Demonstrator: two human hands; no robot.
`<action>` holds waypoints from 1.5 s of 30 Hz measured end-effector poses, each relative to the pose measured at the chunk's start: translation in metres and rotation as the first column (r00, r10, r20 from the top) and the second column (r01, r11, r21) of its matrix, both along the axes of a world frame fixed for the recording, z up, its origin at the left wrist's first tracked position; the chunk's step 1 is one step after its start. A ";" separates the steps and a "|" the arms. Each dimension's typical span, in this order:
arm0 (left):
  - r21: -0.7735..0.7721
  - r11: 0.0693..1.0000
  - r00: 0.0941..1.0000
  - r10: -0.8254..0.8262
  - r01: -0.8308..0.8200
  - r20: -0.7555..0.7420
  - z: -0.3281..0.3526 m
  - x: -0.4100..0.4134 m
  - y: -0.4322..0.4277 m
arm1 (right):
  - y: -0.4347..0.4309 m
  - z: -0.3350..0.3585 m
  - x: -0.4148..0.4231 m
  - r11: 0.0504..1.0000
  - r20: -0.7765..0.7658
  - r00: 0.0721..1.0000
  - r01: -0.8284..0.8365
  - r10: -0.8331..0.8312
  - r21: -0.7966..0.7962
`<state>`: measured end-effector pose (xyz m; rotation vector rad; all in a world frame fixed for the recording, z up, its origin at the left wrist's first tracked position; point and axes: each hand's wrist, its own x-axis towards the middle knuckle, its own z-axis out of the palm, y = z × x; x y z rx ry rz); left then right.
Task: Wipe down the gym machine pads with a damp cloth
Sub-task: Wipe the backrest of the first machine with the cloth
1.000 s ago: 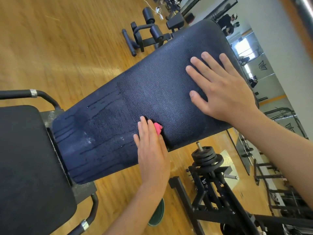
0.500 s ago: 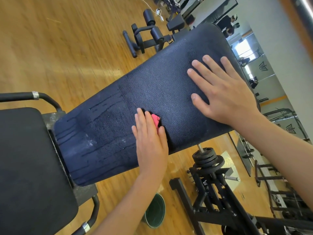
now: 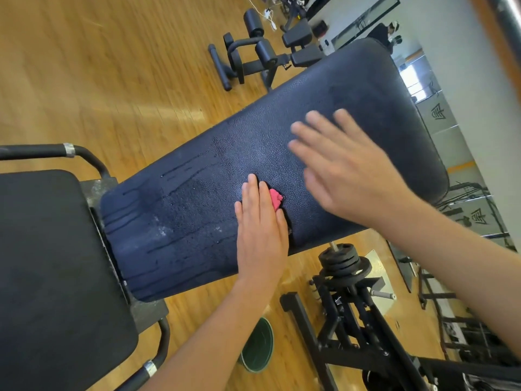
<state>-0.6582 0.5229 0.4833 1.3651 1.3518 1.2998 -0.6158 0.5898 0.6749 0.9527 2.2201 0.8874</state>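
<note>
The pink cloth (image 3: pixel 275 199) is almost all hidden under the left grip (image 3: pixel 260 232). Only a small corner peeks out at 1 o'clock of it. The right grip (image 3: pixel 352 170), at 2 o'clock, is blurry, so I cannot tell if it touches the long pad (image 3: pixel 352 88). The black seat (image 3: pixel 42 263) at 9 o'clock is cut off by the edge. A green round thing (image 3: pixel 258 351) at 6 o'clock is half hidden by the left arm. A person (image 3: pixel 383 32) far off at 1 o'clock is too small to make out.

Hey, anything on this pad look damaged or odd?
No damage shows. The back pad carries wet streaks, droplets and whitish specks at its lower end, beside the pink cloth under the left hand; probably wiping moisture.
</note>
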 end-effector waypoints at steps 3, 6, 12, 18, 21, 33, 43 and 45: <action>0.011 1.000 0.999 0.007 -0.007 0.034 -0.002 0.002 0.000 | -0.005 -0.030 -0.008 0.993 0.062 0.996 0.067 -0.061 -0.096; 0.015 1.000 0.995 0.024 -0.025 0.092 -0.005 0.004 0.000 | -0.006 -0.041 0.006 0.986 0.165 0.976 0.156 -0.145 -0.057; 0.046 0.999 0.958 0.006 -0.020 0.285 -0.010 0.001 -0.002 | -0.004 -0.053 0.015 0.995 0.142 0.985 0.097 -0.096 0.000; -0.108 0.982 0.894 0.184 -0.153 0.408 -0.019 -0.028 0.029 | -0.004 -0.054 0.012 0.996 0.131 0.988 0.080 -0.082 0.026; -0.199 0.952 0.880 0.295 -0.235 0.373 -0.026 -0.050 0.064 | -0.004 -0.054 0.012 0.996 0.146 0.985 0.083 -0.087 0.029; -0.161 0.977 0.956 0.174 -0.138 0.237 -0.034 -0.078 0.146 | -0.002 -0.055 0.017 0.997 0.151 0.985 0.079 -0.082 0.026; -0.114 0.984 0.960 0.161 -0.138 0.228 -0.036 -0.065 0.116 | -0.003 -0.057 0.016 0.997 0.152 0.986 0.070 -0.075 0.037; -0.093 0.988 0.966 0.142 -0.125 0.217 -0.040 -0.062 0.105 | -0.003 -0.057 0.016 0.997 0.149 0.986 0.067 -0.072 0.037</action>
